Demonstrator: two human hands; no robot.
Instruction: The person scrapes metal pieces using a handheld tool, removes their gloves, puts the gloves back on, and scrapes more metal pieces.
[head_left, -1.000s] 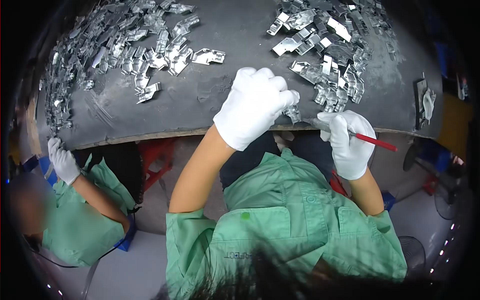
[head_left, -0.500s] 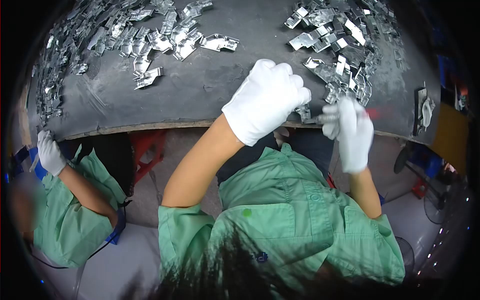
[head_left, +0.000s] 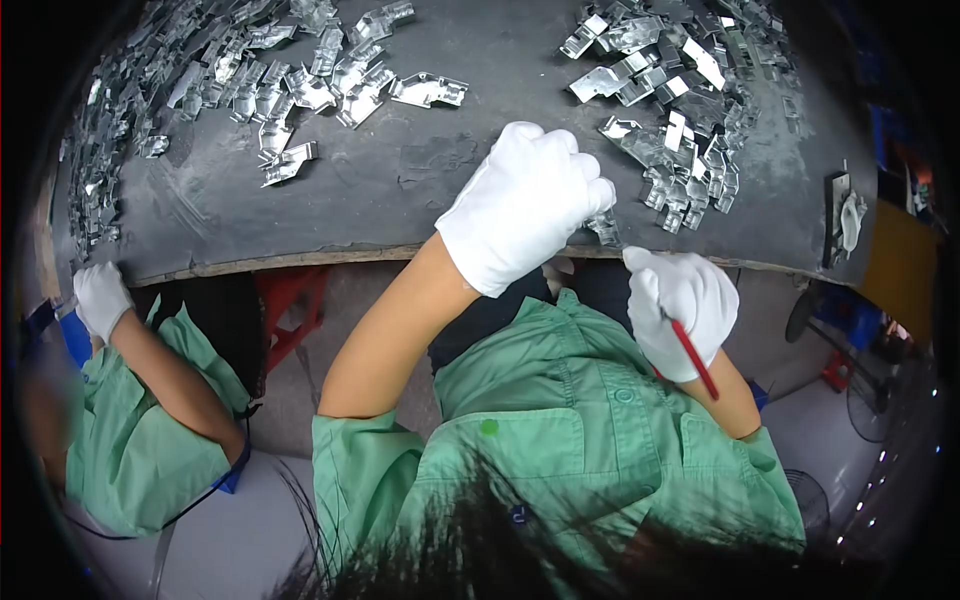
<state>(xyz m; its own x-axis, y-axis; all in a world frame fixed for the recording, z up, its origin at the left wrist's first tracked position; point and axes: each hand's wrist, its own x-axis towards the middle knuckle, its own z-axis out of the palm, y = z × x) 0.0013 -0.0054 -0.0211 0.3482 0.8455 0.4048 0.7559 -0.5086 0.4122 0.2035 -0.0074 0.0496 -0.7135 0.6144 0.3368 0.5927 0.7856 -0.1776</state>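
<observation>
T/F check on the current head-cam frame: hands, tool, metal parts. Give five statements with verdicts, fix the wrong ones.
1. The left hand holds a metal part. True.
2. The tool in the right hand has a blue handle. False: the handle that shows is red.
3. Both of the wearer's hands are in white gloves. True.
4. All the loose metal pieces lie in a single group. False: there is a left group and a right group, with bare table between them.
5. The other person's hand at the table edge is bare. False: it wears a white glove.
</observation>
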